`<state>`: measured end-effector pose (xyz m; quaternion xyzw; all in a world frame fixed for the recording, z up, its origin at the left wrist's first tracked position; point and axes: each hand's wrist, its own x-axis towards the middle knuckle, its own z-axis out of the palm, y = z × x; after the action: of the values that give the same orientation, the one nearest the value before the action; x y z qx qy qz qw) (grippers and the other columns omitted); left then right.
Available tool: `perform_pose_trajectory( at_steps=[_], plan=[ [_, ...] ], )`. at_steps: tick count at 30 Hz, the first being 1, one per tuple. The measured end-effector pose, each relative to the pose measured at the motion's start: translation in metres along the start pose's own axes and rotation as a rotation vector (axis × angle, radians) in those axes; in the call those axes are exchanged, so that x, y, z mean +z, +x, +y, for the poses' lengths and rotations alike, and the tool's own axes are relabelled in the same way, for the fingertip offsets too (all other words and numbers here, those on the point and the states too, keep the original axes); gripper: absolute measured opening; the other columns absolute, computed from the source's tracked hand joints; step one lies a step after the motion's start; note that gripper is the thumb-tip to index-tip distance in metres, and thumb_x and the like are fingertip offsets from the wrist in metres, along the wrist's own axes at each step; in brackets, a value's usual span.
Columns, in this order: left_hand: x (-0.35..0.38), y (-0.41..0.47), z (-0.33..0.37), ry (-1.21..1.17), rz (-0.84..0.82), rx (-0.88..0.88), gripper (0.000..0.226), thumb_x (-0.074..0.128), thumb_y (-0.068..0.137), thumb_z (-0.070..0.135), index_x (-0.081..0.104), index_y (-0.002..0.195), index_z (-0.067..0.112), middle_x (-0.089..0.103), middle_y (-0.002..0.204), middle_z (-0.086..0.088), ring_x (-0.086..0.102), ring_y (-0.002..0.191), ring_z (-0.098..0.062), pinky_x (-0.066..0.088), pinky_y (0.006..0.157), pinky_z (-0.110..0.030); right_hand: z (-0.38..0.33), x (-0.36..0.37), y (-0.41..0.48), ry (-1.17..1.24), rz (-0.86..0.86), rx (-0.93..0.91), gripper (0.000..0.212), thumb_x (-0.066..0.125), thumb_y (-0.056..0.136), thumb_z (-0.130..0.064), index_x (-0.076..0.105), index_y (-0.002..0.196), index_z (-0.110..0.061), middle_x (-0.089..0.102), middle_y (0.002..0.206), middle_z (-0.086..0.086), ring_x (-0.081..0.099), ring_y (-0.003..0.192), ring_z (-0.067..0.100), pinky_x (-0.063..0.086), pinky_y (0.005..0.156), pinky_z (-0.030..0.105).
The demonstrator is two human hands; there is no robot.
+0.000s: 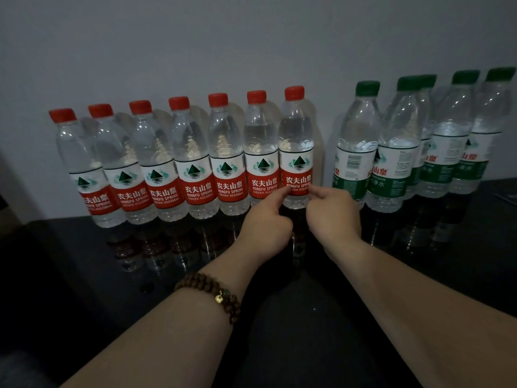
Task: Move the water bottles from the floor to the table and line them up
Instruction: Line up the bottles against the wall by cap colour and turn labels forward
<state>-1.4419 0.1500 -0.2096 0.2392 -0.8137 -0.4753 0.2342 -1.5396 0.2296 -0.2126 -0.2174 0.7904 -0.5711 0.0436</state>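
Observation:
Several red-capped water bottles [195, 161] with red labels stand in a tight row on the glossy black table [84, 247], against the wall. The rightmost red-capped bottle [296, 147] has both my hands at its lower label. My left hand [265, 222] touches its left side with an extended index fingertip, the other fingers curled. My right hand [333, 211] touches its right side with fingertips. Neither hand wraps round the bottle. Several green-capped bottles [397, 152] with green labels stand to the right after a small gap, some partly behind others.
A pale wall [251, 37] rises directly behind the bottles. The table's front area reflects the bottles. A beaded bracelet [212, 292] is on my left wrist. The table's left edge [33, 228] shows at the left, with a dim area beyond it.

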Motion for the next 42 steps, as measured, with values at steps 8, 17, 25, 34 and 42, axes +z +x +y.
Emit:
perform_pose_trajectory(
  at_steps=[8, 17, 25, 34, 42],
  plan=[
    [0.0, 0.001, -0.002, -0.001, 0.007, 0.01, 0.091, 0.053, 0.075, -0.005, 0.039, 0.157, 0.033, 0.044, 0.16, 0.004, 0.065, 0.119, -0.037, 0.056, 0.093, -0.051, 0.004, 0.001, 0.003, -0.001, -0.003, -0.027, 0.051, 0.054, 0.083, -0.026, 0.069, 0.13, -0.038, 0.078, 0.109, -0.011, 0.073, 0.079, 0.016, 0.055, 0.06, 0.029],
    [-0.001, 0.004, -0.005, 0.001, 0.13, 0.035, 0.076, 0.055, 0.081, -0.009, 0.05, 0.151, 0.022, 0.055, 0.151, 0.001, 0.058, 0.132, -0.023, 0.055, 0.101, -0.05, 0.006, 0.003, 0.006, 0.019, -0.004, -0.012, 0.061, 0.047, 0.072, -0.028, 0.072, 0.128, -0.035, 0.078, 0.111, -0.013, 0.073, 0.09, 0.016, 0.062, 0.076, 0.035],
    [-0.001, 0.0, 0.005, 0.133, 0.186, -0.054, 0.045, 0.055, 0.089, 0.0, 0.067, 0.13, 0.014, 0.072, 0.118, 0.0, 0.074, 0.088, -0.028, 0.064, 0.08, -0.045, 0.001, -0.018, -0.004, 0.205, 0.105, 0.049, 0.042, 0.047, 0.068, -0.016, 0.081, 0.084, -0.033, 0.077, 0.078, -0.013, 0.074, 0.069, 0.016, 0.063, 0.063, 0.035],
    [0.052, -0.009, 0.052, 0.259, 0.02, -0.158, 0.033, 0.058, 0.084, 0.003, 0.071, 0.114, 0.003, 0.074, 0.099, -0.019, 0.073, 0.092, -0.035, 0.062, 0.085, -0.042, 0.031, -0.107, 0.018, 0.132, 0.096, 0.153, 0.011, 0.072, 0.074, -0.012, 0.082, 0.077, -0.017, 0.075, 0.079, 0.001, 0.066, 0.074, 0.019, 0.052, 0.066, 0.031],
    [0.089, 0.001, 0.048, 0.165, 0.297, 0.057, 0.05, 0.059, 0.086, 0.002, 0.068, 0.132, 0.018, 0.073, 0.125, 0.0, 0.068, 0.112, -0.019, 0.05, 0.097, -0.023, 0.046, -0.116, 0.031, -0.045, 0.08, -0.073, 0.038, 0.06, 0.076, -0.011, 0.078, 0.072, -0.044, 0.069, 0.066, -0.03, 0.066, 0.075, -0.003, 0.049, 0.072, 0.013]
  ],
)
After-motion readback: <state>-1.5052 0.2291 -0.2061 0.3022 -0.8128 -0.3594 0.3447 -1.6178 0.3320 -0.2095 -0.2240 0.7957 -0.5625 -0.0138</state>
